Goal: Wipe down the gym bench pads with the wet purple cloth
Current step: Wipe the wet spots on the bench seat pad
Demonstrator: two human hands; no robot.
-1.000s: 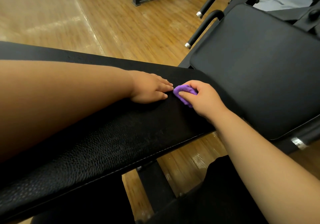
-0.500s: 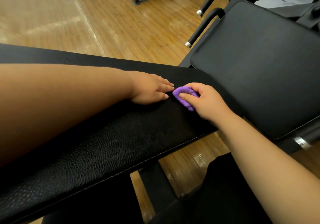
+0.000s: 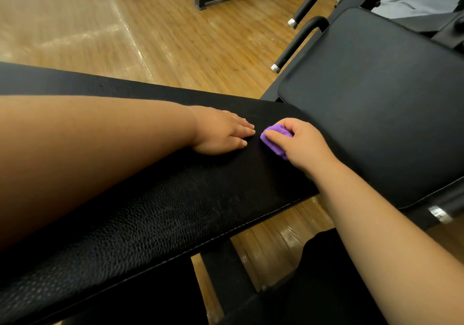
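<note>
Gripping the purple cloth (image 3: 273,147) mid-frame, the right hand (image 3: 306,146) has barely shifted, seemingly scrubbing one spot; left hand (image 3: 221,131) lies flat, fingers straight.

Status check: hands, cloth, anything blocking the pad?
Right hand grips purple cloth on long bench pad. Left hand flat on same pad, fingertips just short of cloth. Only obstruction: that left hand.

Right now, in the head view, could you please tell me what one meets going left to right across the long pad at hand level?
On the long pad: left hand, lying flat → purple cloth → right hand, gripping the cloth → square pad.
</note>
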